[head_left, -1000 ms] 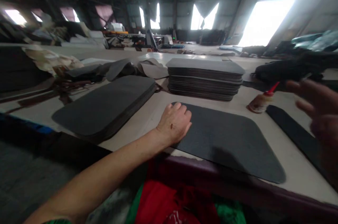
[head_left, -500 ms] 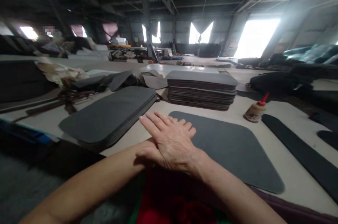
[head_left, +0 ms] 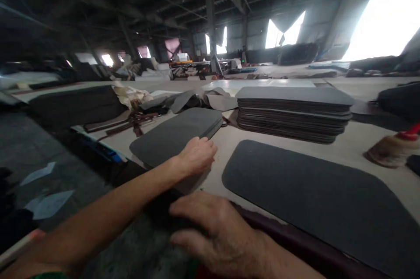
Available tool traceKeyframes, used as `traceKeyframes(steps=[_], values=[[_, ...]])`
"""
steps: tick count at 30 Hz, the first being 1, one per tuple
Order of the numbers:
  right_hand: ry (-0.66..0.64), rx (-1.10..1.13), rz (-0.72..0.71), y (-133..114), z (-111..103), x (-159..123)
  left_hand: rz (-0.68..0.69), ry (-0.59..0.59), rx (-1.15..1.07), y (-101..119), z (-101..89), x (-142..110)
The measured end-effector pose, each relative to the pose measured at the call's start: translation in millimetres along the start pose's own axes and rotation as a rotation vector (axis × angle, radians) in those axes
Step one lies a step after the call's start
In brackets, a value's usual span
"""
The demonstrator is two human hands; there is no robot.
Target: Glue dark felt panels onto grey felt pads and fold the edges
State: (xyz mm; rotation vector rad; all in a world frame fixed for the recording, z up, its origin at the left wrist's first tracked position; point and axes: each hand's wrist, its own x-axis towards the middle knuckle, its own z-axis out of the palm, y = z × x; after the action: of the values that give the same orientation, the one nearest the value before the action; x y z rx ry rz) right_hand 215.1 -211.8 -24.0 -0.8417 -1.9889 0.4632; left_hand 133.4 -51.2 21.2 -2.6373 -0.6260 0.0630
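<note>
Lying flat on the pale table: one dark grey sheet, rounded corners, long near side along the table's front edge, right end running toward the frame's lower right corner. Neither hand is on it. Left hand beside the near right side of the low stack, overlapping it in view; fingers curled in toward the palm, knuckles up. Cannot tell whether the fingertips pinch anything or touch the stack; the hand itself hides them. Right hand nearer the camera, in front of the table edge, blurred; thumb and fingers spread well apart, gap between them facing left. Nothing seen in its grasp.

Low stack: grey pieces like the sheet, set at a slant, left of it. Tall stack behind the sheet, many thin layers, top face lighter grey. Bottle at the right, red tip slanting up toward the frame edge. Behind the low stack, curled grey scraps; left of these, brown strips in a tangle and a crumpled cream bundle. Two pale papers on the floor, lower left.
</note>
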Motion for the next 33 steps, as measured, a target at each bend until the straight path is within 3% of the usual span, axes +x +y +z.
traceKeyframes(steps=[3, 4, 7, 9, 13, 17, 21, 25, 29, 33], values=[[0.202, 0.014, 0.185, 14.2, -7.6, -12.5, 0.029, 0.020, -0.013, 4.3, 0.4, -2.0], [0.173, -0.007, 0.216, 15.7, -9.8, -19.3, 0.036, 0.037, -0.019, 6.2, 0.5, -1.4], [-0.095, -0.077, 0.182, 12.0, -16.8, -41.4, 0.068, 0.102, -0.059, 14.3, 4.4, 3.0], [-0.167, -0.132, 0.170, 9.1, -27.0, -51.4, 0.102, 0.142, -0.123, 23.2, 9.8, 8.6], [0.036, -0.302, 0.312, 26.5, -72.5, -56.0, 0.184, 0.240, -0.335, 47.5, 24.0, 32.7], [0.267, -0.651, 0.572, 73.6, -122.1, -69.4, 0.178, 0.327, -0.445, 76.6, 44.9, 71.3], [0.169, -0.867, 0.844, 110.4, -133.2, -105.1, 0.067, 0.196, -0.445, 102.1, 77.3, 93.5], [0.068, -0.912, 1.008, 114.9, -134.3, -136.9, 0.029, 0.129, -0.464, 108.0, 100.6, 92.1], [0.104, -1.028, 1.220, 105.4, -158.3, -173.8, 0.025, 0.132, -0.469, 104.9, 100.6, 89.1], [0.143, -1.151, 1.383, 92.9, -190.6, -228.4, 0.014, 0.126, -0.470, 105.2, 96.2, 89.0]])
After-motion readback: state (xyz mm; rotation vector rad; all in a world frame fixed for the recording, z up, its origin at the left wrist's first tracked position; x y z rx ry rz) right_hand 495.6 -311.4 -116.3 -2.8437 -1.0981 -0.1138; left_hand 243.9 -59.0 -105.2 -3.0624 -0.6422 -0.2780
